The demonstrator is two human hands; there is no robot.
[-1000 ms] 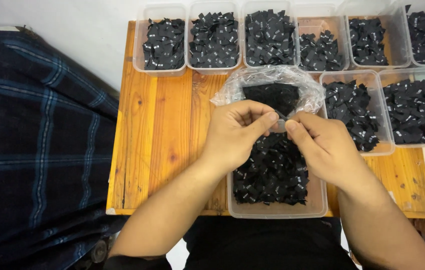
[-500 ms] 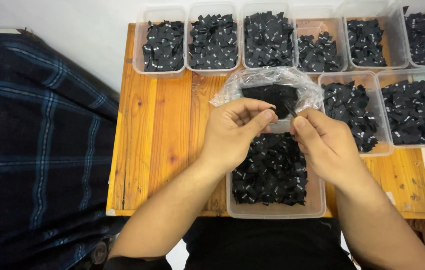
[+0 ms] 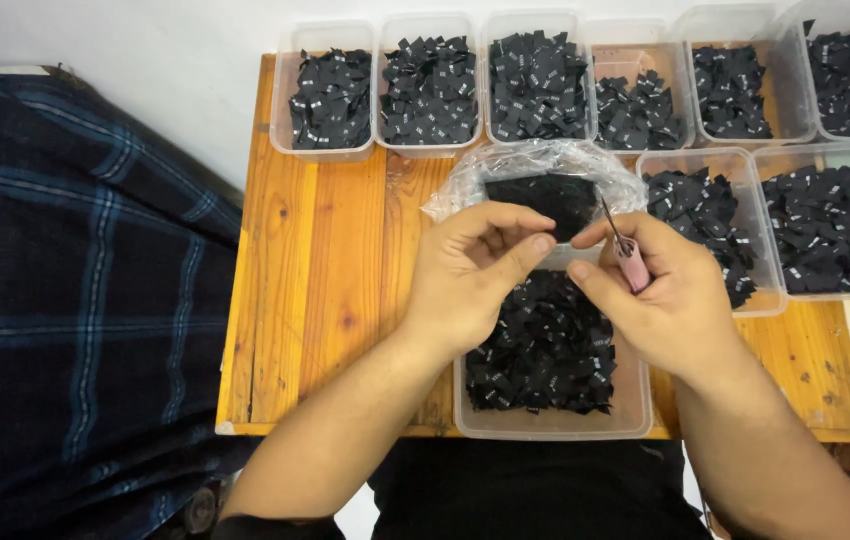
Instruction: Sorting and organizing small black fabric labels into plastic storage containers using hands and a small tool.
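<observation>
My left hand (image 3: pixel 475 265) hovers over a clear plastic tub (image 3: pixel 545 425) full of small black fabric labels (image 3: pixel 545 350), thumb and forefinger pinched together; anything between them is too small to make out. My right hand (image 3: pixel 660 295) is beside it, closed around a small pink-handled tool (image 3: pixel 631 262) with a thin dark metal tip pointing up. The two hands' fingertips are a short gap apart. Just behind them lies a clear plastic bag (image 3: pixel 535 165) with black labels inside.
The wooden table (image 3: pixel 335 260) carries a back row of clear tubs (image 3: pixel 330 100) of black labels, plus two more tubs (image 3: pixel 825 225) at the right. A dark blue checked cloth (image 3: pixel 75 300) lies left of the table.
My hands have drawn slightly apart, and the pink tool's tip now shows in my right hand.
</observation>
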